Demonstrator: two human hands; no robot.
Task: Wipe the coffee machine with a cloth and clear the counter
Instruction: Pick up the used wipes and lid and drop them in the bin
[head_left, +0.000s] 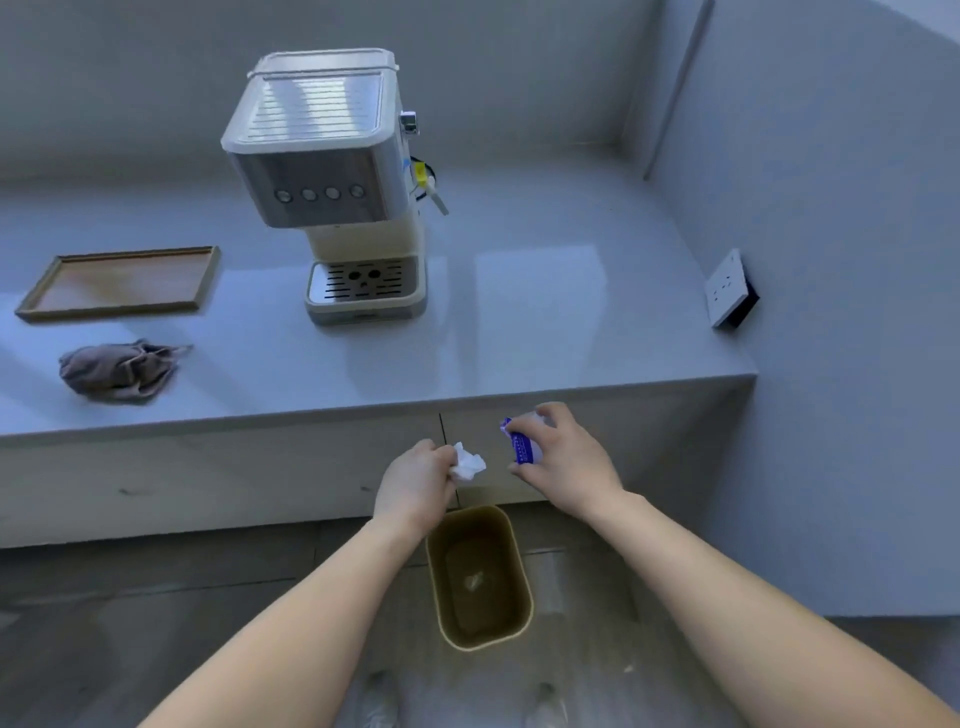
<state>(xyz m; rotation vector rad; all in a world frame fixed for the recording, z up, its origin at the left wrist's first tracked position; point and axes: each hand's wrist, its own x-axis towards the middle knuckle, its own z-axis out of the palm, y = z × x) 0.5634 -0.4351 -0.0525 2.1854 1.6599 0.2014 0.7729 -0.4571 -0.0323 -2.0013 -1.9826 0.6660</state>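
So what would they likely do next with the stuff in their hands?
Probably let go of both: the left hand pinches a crumpled tissue and the right hand grips a purple packet, both roughly above the open bin.

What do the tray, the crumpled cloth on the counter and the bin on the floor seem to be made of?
The tray looks like wood or bamboo, matte: warm brown, raised rim. The cloth is soft fabric, grey-brown, lying in loose folds. The bin is probably moulded plastic, olive, smooth with rounded corners.
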